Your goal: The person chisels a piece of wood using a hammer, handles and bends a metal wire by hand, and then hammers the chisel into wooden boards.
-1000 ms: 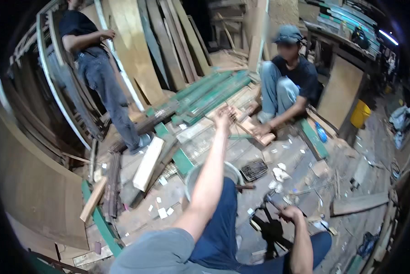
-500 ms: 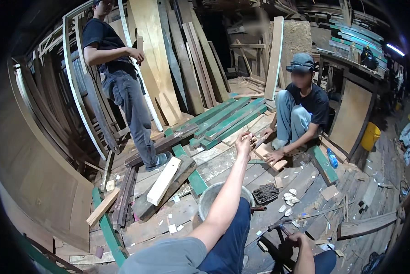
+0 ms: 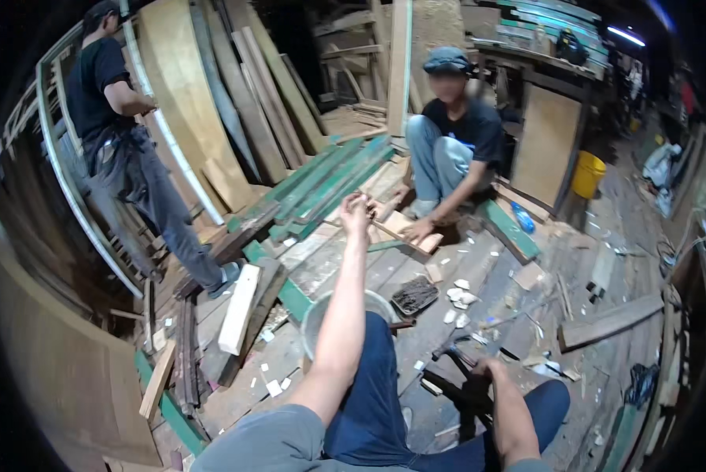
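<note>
My left hand (image 3: 356, 206) is extended forward with fingers closed at a thin dark piece I cannot make out clearly, beside light boards (image 3: 416, 237) where a crouching co-worker's hand (image 3: 417, 230) rests. My right hand (image 3: 488, 368), low on the right, is closed on the handle of a hammer (image 3: 455, 346), whose head points forward. A grey bucket (image 3: 314, 318) stands under my left forearm and knee. A dark tray of nails (image 3: 414, 297) sits just beyond it, beside white scraps (image 3: 459, 297).
A person (image 3: 117, 157) stands at left by leaning boards (image 3: 266, 102); another (image 3: 459, 141) crouches ahead. Green planks (image 3: 329, 181), a pale timber (image 3: 239, 308) and scraps lie on the wooden floor. A yellow bucket (image 3: 586, 175) and blue bottle (image 3: 523, 219) are at right.
The standing person has turned further away toward the leaning boards. The view has shifted over the last second. My left hand stays reached out and my right stays on the hammer.
</note>
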